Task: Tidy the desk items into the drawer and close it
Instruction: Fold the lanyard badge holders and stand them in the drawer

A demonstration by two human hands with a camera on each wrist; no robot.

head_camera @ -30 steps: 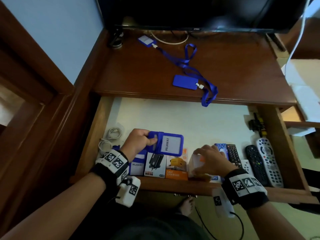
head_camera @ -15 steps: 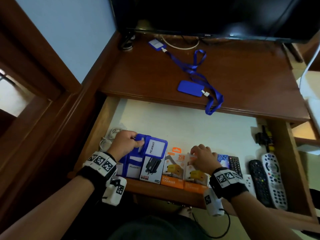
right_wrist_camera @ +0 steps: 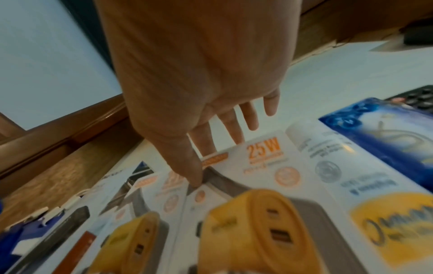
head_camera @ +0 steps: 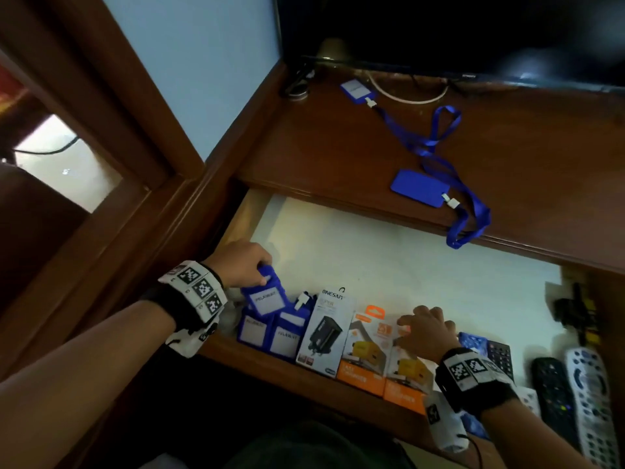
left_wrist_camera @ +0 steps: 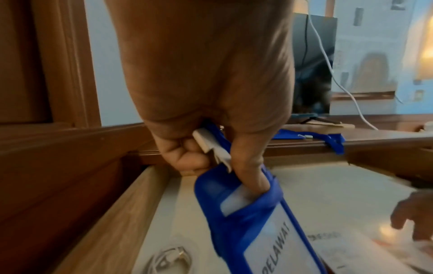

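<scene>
In drawer (head_camera: 422, 265): boxes, remotes stowed; left hand (head_camera: 245, 264) pinching badge holder (head_camera: 265, 296), right hand (head_camera: 427, 330) spread on charger box (head_camera: 407, 363). Lanyards (head_camera: 439, 157) at 12 o'clock on table (head_camera: 541, 164) left; drawer unclosed.

The left hand (head_camera: 245, 264) covers the top of the blue badge holder (head_camera: 265, 297), the remotes (head_camera: 590, 397) run off the frame's edge, and the charger boxes (right_wrist_camera: 246, 213) blur in the right wrist view.

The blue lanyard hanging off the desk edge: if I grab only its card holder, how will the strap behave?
The blue lanyard lies in loose loops, so it is probably floppy and will trail. Its loop overhangs the desk, so it may snag there. The card holder looks flat, likely light.
</scene>
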